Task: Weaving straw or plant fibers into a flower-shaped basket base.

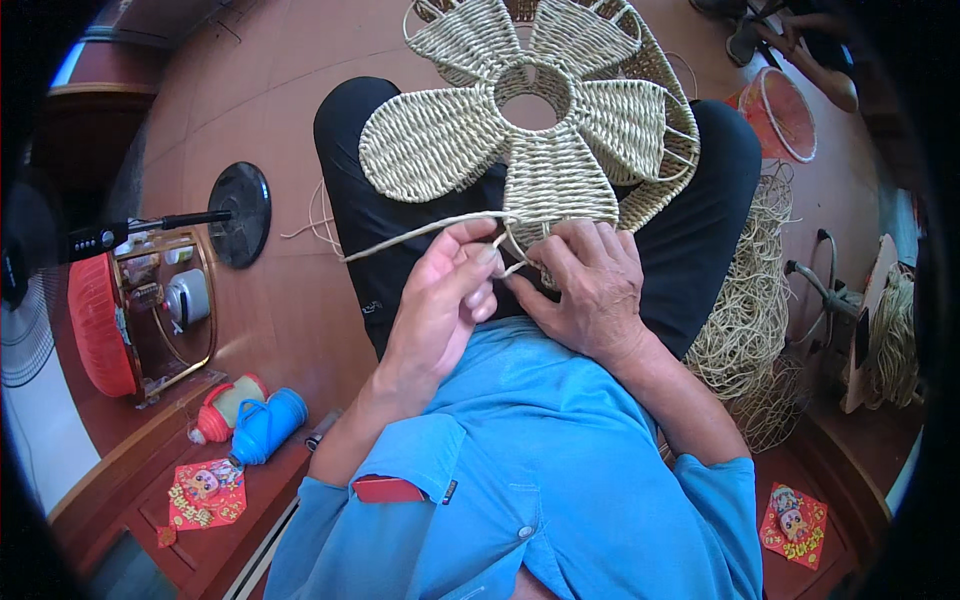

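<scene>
A woven straw piece (450, 140) with petal-like panels around a central ring rests over my black-trousered knees. Just below its lowest panel, my left hand (450, 280) pinches a pale straw cord (400, 237) between thumb and fingers, with a small loop at the fingertips and a strand trailing off to the left. My right hand (580, 280) is curled over the bottom end of that panel, gripping it, its thumb low beside the loop; what lies under its fingers is partly hidden.
A fan (240, 215) and rack (105, 322) stand left, above two flasks (268, 425). Heaped cord (740, 300), a red bucket (775, 115) and a metal stand (830, 300) with cord are right. Another person's arm (820, 70) shows at top right.
</scene>
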`<state>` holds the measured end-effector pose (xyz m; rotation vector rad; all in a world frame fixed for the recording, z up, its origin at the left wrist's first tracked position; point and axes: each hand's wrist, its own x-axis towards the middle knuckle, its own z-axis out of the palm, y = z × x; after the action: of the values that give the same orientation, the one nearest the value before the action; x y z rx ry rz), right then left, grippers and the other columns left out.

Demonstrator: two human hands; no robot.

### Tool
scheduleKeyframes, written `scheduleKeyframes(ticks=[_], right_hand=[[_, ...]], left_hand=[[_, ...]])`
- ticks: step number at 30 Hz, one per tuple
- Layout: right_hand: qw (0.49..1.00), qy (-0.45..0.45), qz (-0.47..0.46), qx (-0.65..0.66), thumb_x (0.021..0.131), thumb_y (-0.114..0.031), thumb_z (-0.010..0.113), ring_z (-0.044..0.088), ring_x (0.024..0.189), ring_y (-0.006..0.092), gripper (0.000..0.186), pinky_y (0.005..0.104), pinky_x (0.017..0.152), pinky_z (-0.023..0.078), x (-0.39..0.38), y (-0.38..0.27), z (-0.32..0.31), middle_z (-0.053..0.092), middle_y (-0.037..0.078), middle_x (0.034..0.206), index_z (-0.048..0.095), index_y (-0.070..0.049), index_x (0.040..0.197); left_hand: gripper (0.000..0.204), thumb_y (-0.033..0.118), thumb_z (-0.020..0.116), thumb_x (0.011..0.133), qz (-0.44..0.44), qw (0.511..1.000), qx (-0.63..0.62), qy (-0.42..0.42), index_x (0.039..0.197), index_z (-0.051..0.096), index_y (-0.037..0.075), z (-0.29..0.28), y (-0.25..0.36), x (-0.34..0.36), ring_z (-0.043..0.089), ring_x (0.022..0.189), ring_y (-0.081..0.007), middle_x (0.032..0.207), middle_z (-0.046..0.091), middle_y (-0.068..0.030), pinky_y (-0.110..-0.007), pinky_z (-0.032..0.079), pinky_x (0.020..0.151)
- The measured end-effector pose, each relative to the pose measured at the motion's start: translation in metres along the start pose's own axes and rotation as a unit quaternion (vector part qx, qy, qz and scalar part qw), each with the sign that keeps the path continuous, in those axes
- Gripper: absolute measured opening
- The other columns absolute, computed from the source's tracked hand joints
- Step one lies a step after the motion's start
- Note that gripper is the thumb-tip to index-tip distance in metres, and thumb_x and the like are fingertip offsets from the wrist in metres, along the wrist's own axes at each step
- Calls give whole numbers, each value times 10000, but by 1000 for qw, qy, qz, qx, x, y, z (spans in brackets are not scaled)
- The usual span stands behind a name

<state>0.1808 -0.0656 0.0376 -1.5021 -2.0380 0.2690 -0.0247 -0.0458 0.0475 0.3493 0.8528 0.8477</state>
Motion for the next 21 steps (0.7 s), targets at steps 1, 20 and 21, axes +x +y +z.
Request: scheduleKeyframes(ticks=[1, 20, 21], right_hand=[[1000, 5, 0, -15, 775, -330, 872, 618, 896, 218, 293, 410, 765, 422, -1, 0, 2, 605, 14, 983, 707, -163, 951], [996, 64, -42, 50, 843, -229, 824, 594, 760, 222, 203, 405, 681, 425, 7, 12, 11, 541, 25, 833, 643, -144, 809], [997, 61, -29, 36, 843, -229, 824, 594, 760, 222, 203, 405, 681, 425, 4, 12, 7, 541, 25, 833, 643, -144, 809]], left_hand=[[397, 135, 702, 1088, -13, 1000, 13, 8, 1429, 537, 18, 8, 6, -10, 492, 705, -27, 968, 632, -11, -215, 423, 615], [337, 344, 720, 1030, -17, 738, 405, 540, 1230, 774, 78, -530, 322, -399, 686, 824, -221, 976, 787, -57, -428, 534, 754], [346, 345, 702, 1039, -77, 517, 656, 544, 1220, 781, 60, -518, 330, -355, 708, 871, -251, 989, 791, -75, -441, 550, 799]])
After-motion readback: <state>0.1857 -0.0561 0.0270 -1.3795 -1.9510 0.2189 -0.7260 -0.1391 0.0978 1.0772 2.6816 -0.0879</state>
